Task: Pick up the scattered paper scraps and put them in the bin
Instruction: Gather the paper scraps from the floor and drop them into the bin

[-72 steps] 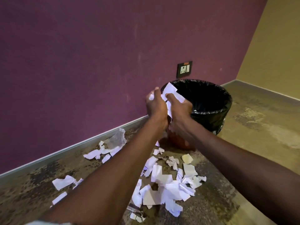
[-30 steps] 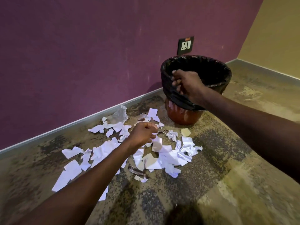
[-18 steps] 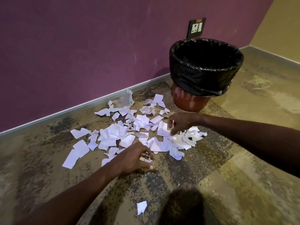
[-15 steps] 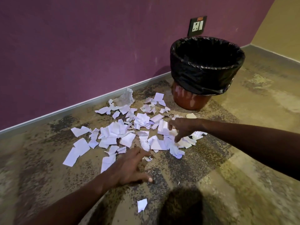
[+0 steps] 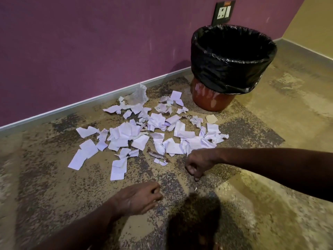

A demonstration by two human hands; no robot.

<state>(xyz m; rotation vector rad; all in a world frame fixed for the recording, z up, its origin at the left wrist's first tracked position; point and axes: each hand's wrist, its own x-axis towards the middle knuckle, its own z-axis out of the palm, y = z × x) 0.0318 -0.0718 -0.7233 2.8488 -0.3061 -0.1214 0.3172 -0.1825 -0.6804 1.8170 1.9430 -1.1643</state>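
both hands low, short of the torn white paper scraps (image 5: 155, 134).
i see the left hand (image 5: 138, 196) and right hand (image 5: 198, 164) curled (contents unclear), black-lined round bin (image 5: 232, 69) beyond.

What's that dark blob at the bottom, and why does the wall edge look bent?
Head view: the blob is a shadow on the speckled carpet floor; wide-angle distortion bends the grey skirting board; the left hand is slightly motion-blurred.

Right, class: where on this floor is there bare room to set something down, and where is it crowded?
Bare carpet lies right of the bin, towards the yellow wall, and along the near edge left of the left hand. A thin clear strip runs by the skirting. It is crowded from the paper scraps up to the bin's base; the right hand hovers at their near edge.
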